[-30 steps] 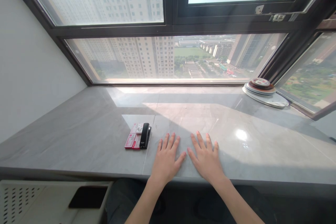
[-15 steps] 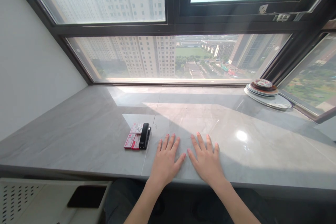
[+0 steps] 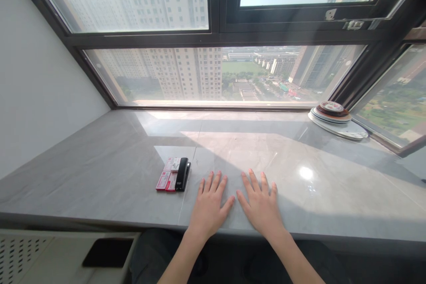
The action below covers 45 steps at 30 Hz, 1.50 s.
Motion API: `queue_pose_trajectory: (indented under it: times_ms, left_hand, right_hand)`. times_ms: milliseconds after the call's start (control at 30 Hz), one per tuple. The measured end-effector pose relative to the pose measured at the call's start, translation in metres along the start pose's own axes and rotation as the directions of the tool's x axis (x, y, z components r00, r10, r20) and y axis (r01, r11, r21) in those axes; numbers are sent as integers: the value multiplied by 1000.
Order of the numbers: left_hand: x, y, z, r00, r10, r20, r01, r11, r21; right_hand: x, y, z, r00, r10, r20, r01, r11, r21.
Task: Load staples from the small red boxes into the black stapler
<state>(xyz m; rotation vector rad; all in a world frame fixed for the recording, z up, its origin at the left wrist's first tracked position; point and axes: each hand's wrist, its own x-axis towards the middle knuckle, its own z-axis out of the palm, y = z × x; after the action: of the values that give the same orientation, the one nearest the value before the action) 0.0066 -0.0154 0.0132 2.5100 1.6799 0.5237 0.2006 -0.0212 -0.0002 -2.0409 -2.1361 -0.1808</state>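
Note:
My left hand (image 3: 209, 208) lies palm down on the grey marble-like sill (image 3: 109, 177), its fingers spread and nothing in it. Beside it, my right hand (image 3: 261, 207) rests flat in the same way, also holding nothing. The two thumbs point toward each other with a small gap between them. Left of my left hand, and apart from it, is a black stapler (image 3: 181, 174). Several small red and white boxes (image 3: 167, 175) lie against the stapler's left side.
A stack of plates (image 3: 336, 117) stands at the back right, by the window frame (image 3: 213, 40). Below the sill's front edge at the left, a dark flat rectangular thing (image 3: 108, 252) lies on a white surface with slots (image 3: 63, 253). A white wall (image 3: 43, 84) bounds the left side.
The view has shifted very slightly. Both hands stay flat in place, and the stapler and boxes have not moved on the sill.

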Motion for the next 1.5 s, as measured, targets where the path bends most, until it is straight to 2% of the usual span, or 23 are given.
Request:
queue_pose_trajectory:
  times_ms: [267, 333, 433, 500, 533, 567, 633, 700, 800, 867, 967, 1067, 1133, 1200, 1267, 1367, 1500]
  left_hand:
    - [0, 1, -1, 1000, 10, -12, -10, 1000, 2]
    - [-1, 2, -2, 1000, 12, -16, -12, 1000, -5]
    - [-2, 2, -5, 1000, 16, -22, -17, 999, -34]
    - [-3, 0, -6, 998, 51, -24, -53, 996, -75]
    - [-4, -2, -5, 997, 76, -25, -78, 992, -101]
    - [-6, -5, -3, 995, 96, -25, -98, 987, -128]
    - [-9, -12, 5, 991, 132, -19, -134, 978, -161]
    - [-12, -20, 17, 985, 174, -6, -173, 974, -146]
    - [-14, -27, 28, 968, 248, 35, -244, 967, -74]
    - [-15, -26, 26, 966, 255, 46, -252, 965, -67]
    - [-15, -19, 10, 978, 210, 3, -206, 960, -189]
    - [-16, -8, -11, 984, 165, -65, -177, 923, -341]
    - [-16, -3, -21, 989, 100, -110, -134, 924, -359]
    - [-14, 1, -25, 987, -12, -158, -41, 944, -328]
    - [-12, 3, -25, 978, -79, -193, 21, 959, -283]
    - [-9, 4, -21, 984, -12, -177, -28, 975, -220]
    - [-7, 3, -16, 994, 51, -100, -65, 987, -147]
  right_hand:
    - [-2, 1, 0, 1000, 6, 8, -6, 999, 35]
    - [1, 0, 0, 1000, 25, 13, -26, 996, 85]
    - [14, -10, -8, 992, 118, 44, -125, 963, 239]
    - [30, -28, -20, 988, 137, 74, -155, 917, 368]
    - [39, -41, -27, 992, 101, 79, -125, 899, 419]
    - [49, -57, -34, 996, 48, 69, -75, 884, 462]
    - [67, -93, -46, 991, -136, 15, 95, 765, 637]
    - [84, -132, -52, 974, -226, 26, 139, 682, 718]
    - [106, -177, -48, 964, -247, 98, 122, 740, 661]
    - [118, -190, -43, 952, -270, 144, 140, 803, 580]
    - [127, -177, -40, 934, -324, 151, 208, 836, 508]
    - [121, -135, -44, 935, -333, 120, 236, 838, 492]
    - [109, -102, -46, 939, -327, 109, 235, 840, 489]
    - [94, -72, -45, 950, -302, 81, 221, 833, 508]
    - [78, -51, -42, 970, -243, 21, 191, 812, 551]
    - [61, -42, -36, 985, -149, -87, 172, 783, 598]
    - [53, -59, -28, 983, -3, -184, 116, 785, 608]
